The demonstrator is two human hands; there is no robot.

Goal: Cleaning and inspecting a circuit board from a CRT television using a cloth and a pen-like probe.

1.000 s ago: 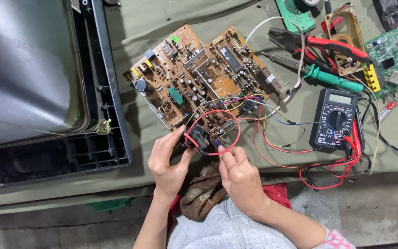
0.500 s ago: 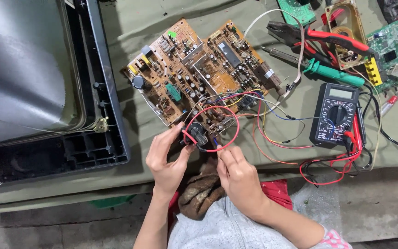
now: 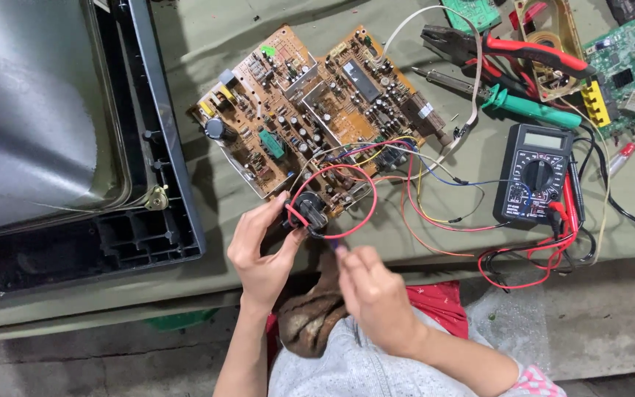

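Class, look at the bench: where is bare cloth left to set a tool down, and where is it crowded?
Bare cloth lies between the black frame and the brown circuit board, and along the front edge beside the left hand. Around the multimeter, red wires and tools crowd it.

One head-worn camera supplies the only view. It looks almost straight down from above the person onto the table [image 3: 244, 22], at about arm's reach, so the lower frame edge takes in the person's lap and forearms. The left hand [image 3: 262, 254] and the right hand [image 3: 376, 294] sit just below centre frame. The brown circuit board [image 3: 317, 110] lies at centre, angled to the frame edges. The television housing [image 3: 75, 147] fills the left third and is cut off by the frame. The multimeter [image 3: 534, 175] marks the right side (further boards and tools run past the top right corner). No second view overlaps this one.
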